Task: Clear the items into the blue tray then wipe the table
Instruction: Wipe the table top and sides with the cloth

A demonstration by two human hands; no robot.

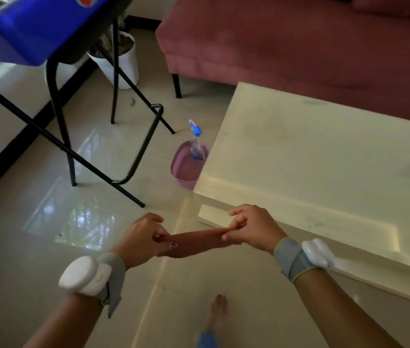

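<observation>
Both my hands are clamped on a brown cloth [196, 243], pulled taut between them above the floor, just off the near left corner of the desk [324, 159]: my left hand [141, 239] grips its left end, my right hand [251, 229] pinches its right end. Far left, the blue tray [31, 28] sits on a black stand [78, 136]. Beside the desk's left edge a spray bottle [197, 141] stands in a pink basin [186, 169] on the floor.
</observation>
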